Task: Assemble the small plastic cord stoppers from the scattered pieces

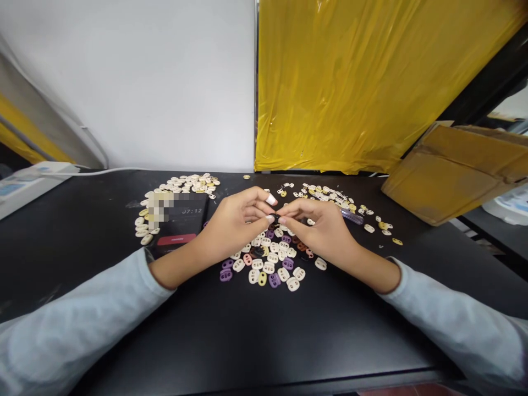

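Over the middle of the black table, my left hand (237, 221) and my right hand (324, 224) meet fingertip to fingertip. Between their pinched thumbs and fingers is a small black cord lock (276, 218), mostly covered by the fingers. A white wrap covers one fingertip of my left hand. Below the hands lies a loose pile of two-hole cord locks (273, 257), mostly white, with purple, pink, yellow, brown and black ones among them. My wrists rest low on either side of this pile.
Behind my left forearm lies a dark phone (187, 214) displaying a clock, beside a heap of cream cord locks (192, 183). More cream and yellow pieces (325, 193) and a clear purplish plastic item (352, 216) lie back right. A cardboard box (449, 170) stands far right.
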The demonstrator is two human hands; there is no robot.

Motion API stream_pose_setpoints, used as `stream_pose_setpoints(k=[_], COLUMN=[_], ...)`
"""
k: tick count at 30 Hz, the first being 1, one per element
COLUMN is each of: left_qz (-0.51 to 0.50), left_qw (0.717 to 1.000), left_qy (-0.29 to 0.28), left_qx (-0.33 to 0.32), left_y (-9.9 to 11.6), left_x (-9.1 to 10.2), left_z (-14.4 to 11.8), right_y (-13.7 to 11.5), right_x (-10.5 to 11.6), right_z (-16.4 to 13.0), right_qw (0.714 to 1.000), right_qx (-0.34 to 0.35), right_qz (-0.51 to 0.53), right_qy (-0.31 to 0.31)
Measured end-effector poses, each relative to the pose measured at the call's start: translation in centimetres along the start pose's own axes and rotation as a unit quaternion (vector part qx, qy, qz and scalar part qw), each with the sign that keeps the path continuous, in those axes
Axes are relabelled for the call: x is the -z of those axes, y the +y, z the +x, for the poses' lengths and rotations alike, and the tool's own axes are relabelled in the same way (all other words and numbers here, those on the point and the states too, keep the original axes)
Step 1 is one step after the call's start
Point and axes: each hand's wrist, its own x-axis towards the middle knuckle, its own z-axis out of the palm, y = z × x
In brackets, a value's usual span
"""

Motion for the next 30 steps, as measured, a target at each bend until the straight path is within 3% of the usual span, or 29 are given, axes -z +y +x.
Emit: stream_pose_setpoints(k=[10, 17, 20, 24, 30], left_qz=[-0.102, -0.127, -0.136, -0.102, 0.063], left_qw=[0.993, 0.991, 0.989, 0.993, 0.995], left_qy=[0.044, 0.038, 0.037, 0.055, 0.066], left_qx=[0.028, 0.032, 0.037, 0.01, -0.024], left_y=[0.0, 0.4, 0.5, 0.6, 0.1], left_x=[-0.8, -1.1, -1.2, -1.0, 0.2], left_z=[-0.5, -1.1, -1.0, -0.9, -1.2], right_y=[-0.1, 0.9, 1.1, 1.0, 2.5], right_x=[-0.4, 0.8, 0.8, 1.3, 5.0], right_z=[-0.3, 0.2, 0.1, 0.6, 2.2], right_qw=[0.987, 0.954, 0.947, 0.953, 0.967], right_qx=[-0.044, -0.118, -0.127, -0.122, -0.123], right_qz=[0.153, 0.252, 0.272, 0.265, 0.202], right_qy=[0.0, -0.113, -0.117, -0.08, 0.092])
